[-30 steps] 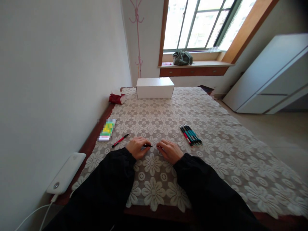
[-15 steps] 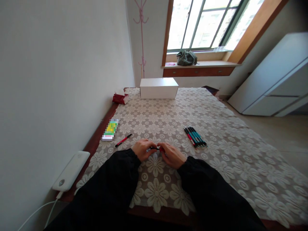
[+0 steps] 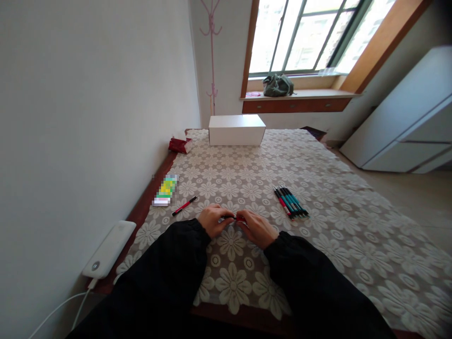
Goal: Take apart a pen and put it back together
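Note:
Close to the table's near edge, my left hand [image 3: 213,220] and my right hand [image 3: 259,229] meet with their fingertips closed on a small red and black pen [image 3: 240,218]. The left fingers pinch its dark part, while the right ones are wrapped round the red part. Much of it is hidden by my fingers, so I cannot tell whether its parts are joined. Left of my hands lies another red and black pen [image 3: 184,206], at a slant. To the right, several pens [image 3: 291,201], one red and others teal, lie side by side with their tips pointing away.
A flowered lace cloth [image 3: 233,282] covers the table. On the left are a pixelated phone-like object [image 3: 165,190], a white power bank [image 3: 110,249] with a cable, and a red tissue pack [image 3: 180,144]. A white box [image 3: 236,135] stands at the far end.
My fingertips are closer together, and less of the pen's dark part shows between them. The whole view has shifted slightly, while the things on the table have stayed put.

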A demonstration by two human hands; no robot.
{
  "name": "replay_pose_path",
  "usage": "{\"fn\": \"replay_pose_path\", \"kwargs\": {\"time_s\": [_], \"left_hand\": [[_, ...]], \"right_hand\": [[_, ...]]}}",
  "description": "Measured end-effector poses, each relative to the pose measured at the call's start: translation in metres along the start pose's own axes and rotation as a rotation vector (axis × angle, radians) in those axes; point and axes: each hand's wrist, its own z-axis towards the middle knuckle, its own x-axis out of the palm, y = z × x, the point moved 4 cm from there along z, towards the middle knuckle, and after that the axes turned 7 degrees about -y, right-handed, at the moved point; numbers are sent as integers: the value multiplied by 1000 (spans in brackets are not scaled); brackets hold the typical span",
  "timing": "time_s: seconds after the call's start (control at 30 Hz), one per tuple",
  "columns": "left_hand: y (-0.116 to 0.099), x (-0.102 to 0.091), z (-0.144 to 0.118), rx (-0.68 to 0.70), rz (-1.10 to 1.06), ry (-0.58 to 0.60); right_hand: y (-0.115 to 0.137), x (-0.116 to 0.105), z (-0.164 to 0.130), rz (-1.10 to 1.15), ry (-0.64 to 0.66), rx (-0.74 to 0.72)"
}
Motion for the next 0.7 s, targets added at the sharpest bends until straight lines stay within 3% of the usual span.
{"fn": "replay_pose_path", "kwargs": {"time_s": [0.33,0.57,0.7], "left_hand": [[-9,-3,1,110,-38,-29],[-7,-4,1,52,-37,-47],[-12,-5,0,74,-55,-31]], "right_hand": [[0,-2,-1,-79,-28,-8],[-2,0,-1,-39,-48,5],[-3,1,-2,-103,2,9]]}}
